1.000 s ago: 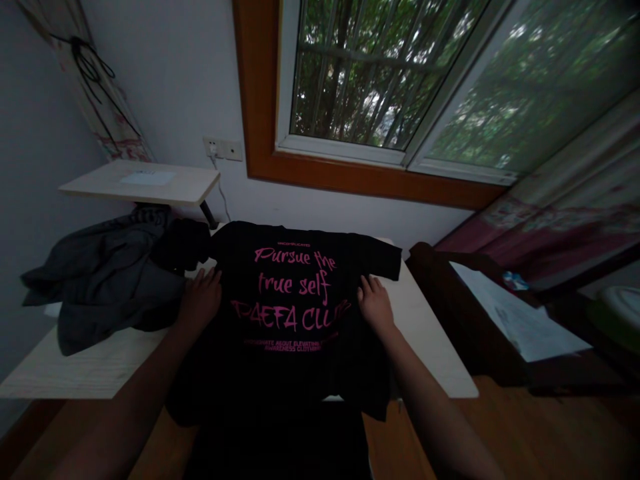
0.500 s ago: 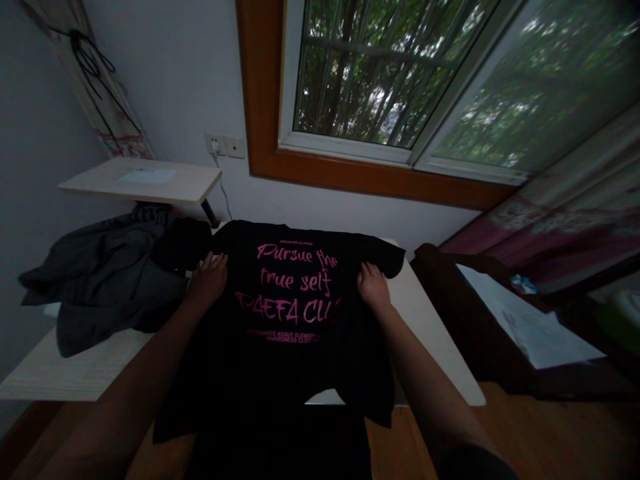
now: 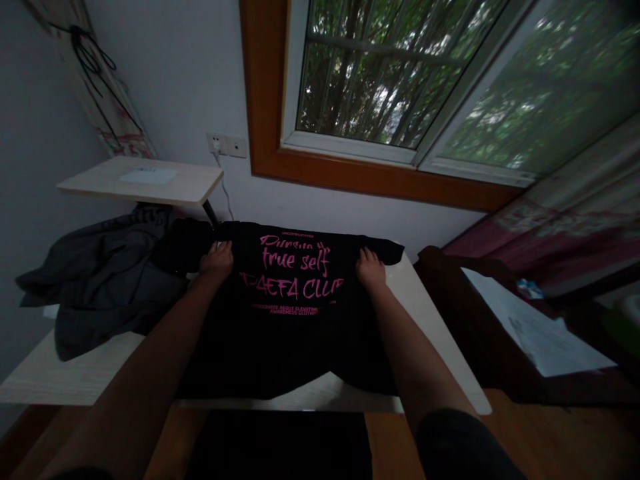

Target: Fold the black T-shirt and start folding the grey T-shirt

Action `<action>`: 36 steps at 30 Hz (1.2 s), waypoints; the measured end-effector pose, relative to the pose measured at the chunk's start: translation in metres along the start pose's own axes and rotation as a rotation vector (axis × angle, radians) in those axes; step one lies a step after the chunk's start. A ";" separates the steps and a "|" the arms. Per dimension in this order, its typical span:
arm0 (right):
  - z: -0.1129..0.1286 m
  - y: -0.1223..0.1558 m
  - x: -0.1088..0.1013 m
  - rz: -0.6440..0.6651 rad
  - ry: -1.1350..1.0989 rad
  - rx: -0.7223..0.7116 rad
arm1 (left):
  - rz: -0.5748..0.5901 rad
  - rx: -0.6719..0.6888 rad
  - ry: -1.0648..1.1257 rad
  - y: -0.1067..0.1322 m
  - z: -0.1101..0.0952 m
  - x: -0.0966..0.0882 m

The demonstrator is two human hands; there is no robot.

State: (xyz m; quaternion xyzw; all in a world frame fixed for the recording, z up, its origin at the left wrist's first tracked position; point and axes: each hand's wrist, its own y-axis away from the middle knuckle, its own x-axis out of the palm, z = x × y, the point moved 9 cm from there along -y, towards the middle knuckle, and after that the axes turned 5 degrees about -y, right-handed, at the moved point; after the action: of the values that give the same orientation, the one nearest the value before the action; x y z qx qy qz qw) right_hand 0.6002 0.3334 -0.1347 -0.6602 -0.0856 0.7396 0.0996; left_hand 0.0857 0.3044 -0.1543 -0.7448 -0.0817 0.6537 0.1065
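Observation:
A black T-shirt (image 3: 290,333) with pink lettering lies face up on a pale wooden table (image 3: 75,373). Its far part is bunched, so the top line of lettering is half hidden. My left hand (image 3: 217,259) sits on the shirt's left side near the sleeve, fingers curled into the cloth. On the shirt's right side, level with the lettering, my right hand (image 3: 370,269) is curled on the fabric the same way. The shirt's hem lies near the table's front edge.
A heap of grey clothing (image 3: 105,280) covers the table's left part. A small raised shelf (image 3: 145,181) stands behind it by the wall sockets. A dark wooden piece of furniture with papers (image 3: 535,327) stands at the right, under a window.
Both hands have moved away from me along the shirt's sides and curled into the cloth. The shirt has slid further onto the table, its hem no longer hangs over the edge, and its top has bunched.

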 end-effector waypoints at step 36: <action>-0.058 0.201 -0.065 0.389 -1.365 0.497 | 0.318 -0.081 0.277 0.193 -0.002 -0.059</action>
State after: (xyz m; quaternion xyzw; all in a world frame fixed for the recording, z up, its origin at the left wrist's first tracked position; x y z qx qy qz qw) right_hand 0.6577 0.1225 -0.1304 -0.0162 0.1594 0.9863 0.0383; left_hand 0.0762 0.1031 -0.1485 -0.8347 0.0259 0.5498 -0.0178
